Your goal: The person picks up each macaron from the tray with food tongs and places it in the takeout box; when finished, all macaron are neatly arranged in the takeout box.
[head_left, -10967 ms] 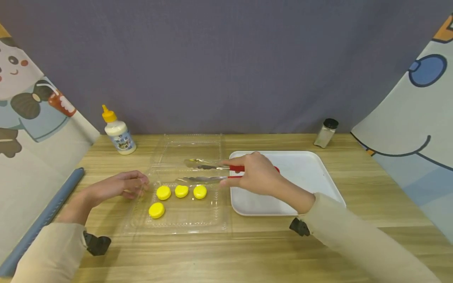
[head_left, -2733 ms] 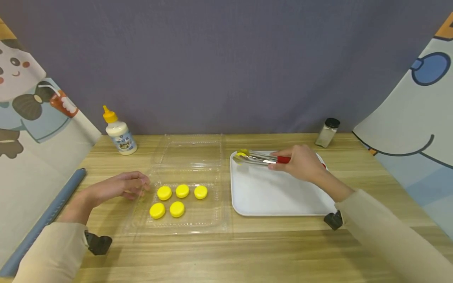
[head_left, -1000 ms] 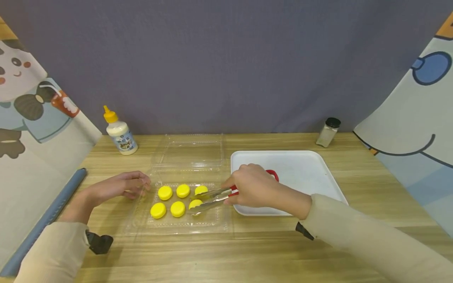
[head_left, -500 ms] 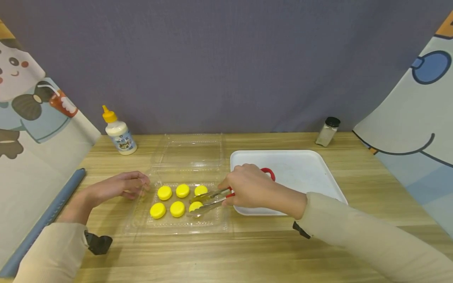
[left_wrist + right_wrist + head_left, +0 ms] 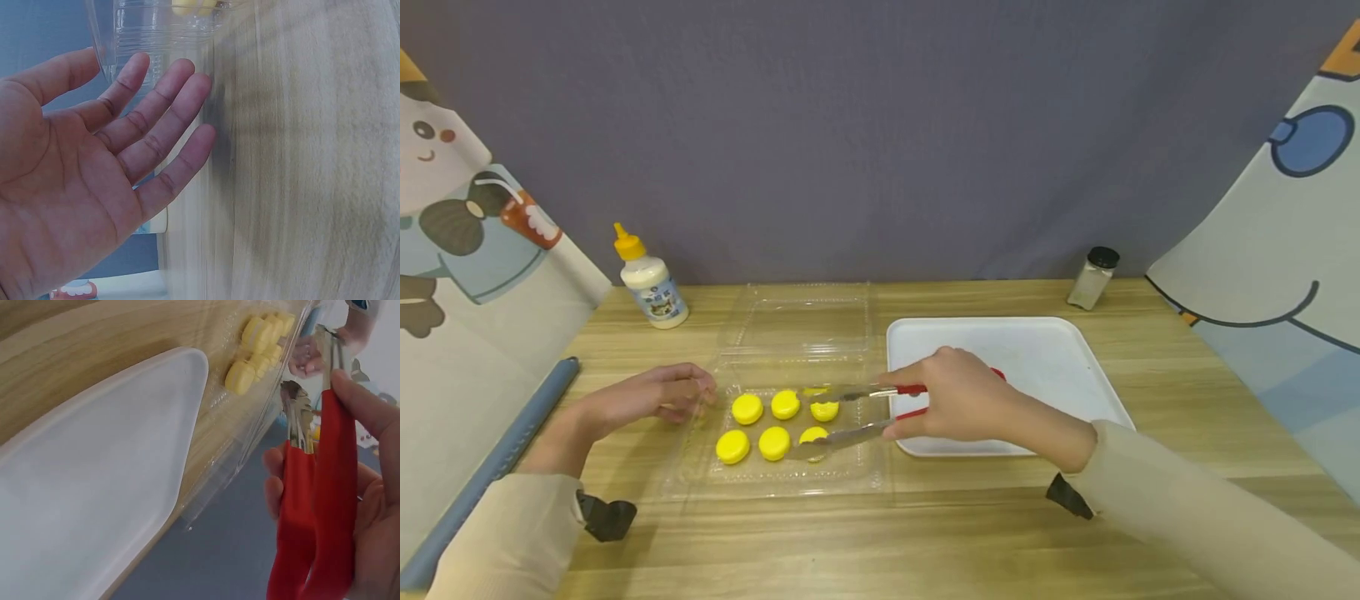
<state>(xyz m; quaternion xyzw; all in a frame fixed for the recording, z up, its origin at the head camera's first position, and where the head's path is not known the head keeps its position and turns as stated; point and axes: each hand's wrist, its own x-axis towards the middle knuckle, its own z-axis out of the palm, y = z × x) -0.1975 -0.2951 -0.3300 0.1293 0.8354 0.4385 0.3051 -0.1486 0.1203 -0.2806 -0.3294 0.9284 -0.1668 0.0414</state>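
My right hand [image 5: 962, 396] grips red-handled metal tongs [image 5: 337, 487], whose jaws are spread above the right end of a clear plastic clamshell box [image 5: 760, 477]. Several yellow macarons [image 5: 733, 447] sit in two rows in the box, and nothing is between the tongs' tips. The tips overlap the right-hand macarons [image 5: 825, 412] in the head view. At the box's left side is my left hand [image 5: 658, 393]. Its fingers [image 5: 156, 137] are extended in the left wrist view, with thumb and index fingertip right at the box's rim.
A white tray [image 5: 1037, 367] lies to the right of the box, partly under my right hand. The box's lid [image 5: 805, 321] is folded back. A yellow-capped squeeze bottle [image 5: 655, 287] stands back left, a black-lidded jar [image 5: 1092, 279] back right. A blue roll [image 5: 490, 471] lies along the left edge.
The tongs took the last macaron from the tray, set it at the front row's right end, then spread and rose slightly. The box holds more macarons than before; my left hand stayed put.
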